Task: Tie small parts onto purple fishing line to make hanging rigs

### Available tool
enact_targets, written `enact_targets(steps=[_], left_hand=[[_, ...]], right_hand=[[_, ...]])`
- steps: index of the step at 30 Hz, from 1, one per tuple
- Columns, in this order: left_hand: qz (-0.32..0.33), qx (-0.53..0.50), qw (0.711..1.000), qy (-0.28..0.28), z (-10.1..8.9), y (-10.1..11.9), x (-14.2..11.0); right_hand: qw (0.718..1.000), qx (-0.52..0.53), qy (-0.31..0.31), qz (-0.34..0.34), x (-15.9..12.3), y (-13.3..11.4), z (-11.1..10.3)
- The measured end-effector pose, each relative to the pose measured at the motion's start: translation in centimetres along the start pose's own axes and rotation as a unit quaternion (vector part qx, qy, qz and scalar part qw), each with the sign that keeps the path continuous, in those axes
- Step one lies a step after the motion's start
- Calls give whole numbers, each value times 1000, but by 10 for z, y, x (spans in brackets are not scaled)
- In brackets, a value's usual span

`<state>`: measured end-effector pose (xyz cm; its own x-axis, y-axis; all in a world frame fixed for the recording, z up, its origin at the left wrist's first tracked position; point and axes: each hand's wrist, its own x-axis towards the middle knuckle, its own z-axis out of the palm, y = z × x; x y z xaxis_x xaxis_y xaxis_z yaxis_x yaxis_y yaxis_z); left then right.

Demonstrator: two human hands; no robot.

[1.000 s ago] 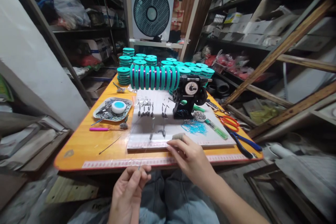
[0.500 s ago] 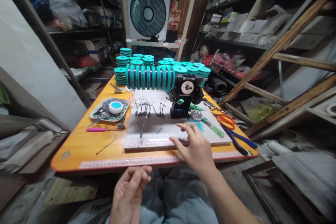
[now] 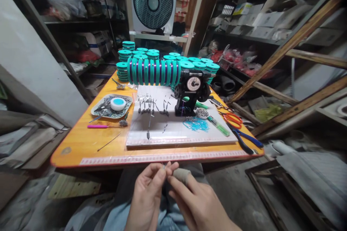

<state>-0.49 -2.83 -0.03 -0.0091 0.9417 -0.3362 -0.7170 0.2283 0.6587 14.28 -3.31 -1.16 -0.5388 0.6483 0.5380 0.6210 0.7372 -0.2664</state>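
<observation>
Just below the table's front edge, my left hand point(image 3: 150, 186) pinches a tiny blue piece on a thin line between thumb and index finger. My right hand point(image 3: 197, 196), with a grey wrap on one finger, has its fingertips closed against the left hand's fingers. What the right fingers hold is too small or hidden to tell. Ahead of both hands hang several dark sinker-like pieces point(image 3: 153, 107) on fine lines above the white board point(image 3: 173, 140). A row of teal spools point(image 3: 153, 71) sits on the shaft of a black winding machine point(image 3: 189, 92).
On the board's right lie blue slivers point(image 3: 197, 124), a round dish point(image 3: 202, 113) and a green-handled tool point(image 3: 219, 127). Orange scissors point(image 3: 232, 120) and blue pliers point(image 3: 248, 140) are beyond. To the left are a tray point(image 3: 104, 115) and a pink-handled tool point(image 3: 97, 126). More teal spools point(image 3: 187, 65) stand behind.
My right hand has come down from over the board to meet the left, its open fingers now closed. The left hand has moved rightward. The view has tilted slightly down.
</observation>
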Motion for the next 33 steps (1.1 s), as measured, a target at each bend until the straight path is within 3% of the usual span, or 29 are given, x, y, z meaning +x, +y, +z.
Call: enact_targets(steps=[4, 8, 12, 16, 21, 25, 28, 31, 33], left_hand=[[-12, -57, 998, 18, 8, -7, 3], [-20, -84, 994, 73, 11, -7, 3], [-97, -80, 991, 46, 13, -4, 5], [-183, -97, 978, -18, 13, 1, 12], [-219, -104, 968, -68, 13, 4, 18], [-136, 19, 986, -95, 13, 13, 20], [-34, 178, 979, -95, 12, 28, 21], [63, 334, 938, -70, 9, 43, 21], [138, 435, 888, -64, 7, 51, 21]], right_hand=[[1000, -19, -12, -1, -6, 10, -11], [991, -18, 104, 82, -22, 18, -23], [979, -40, 186, 75, -25, 25, -34], [990, -31, 140, -9, -5, 34, -42], [994, -19, 79, -71, 29, 50, -44], [989, -13, 78, -128, 50, 56, -46], [990, 71, 49, -108, 68, 53, -45], [981, 183, -35, -60, 85, 48, -38], [977, 202, -58, -43, 95, 46, -31]])
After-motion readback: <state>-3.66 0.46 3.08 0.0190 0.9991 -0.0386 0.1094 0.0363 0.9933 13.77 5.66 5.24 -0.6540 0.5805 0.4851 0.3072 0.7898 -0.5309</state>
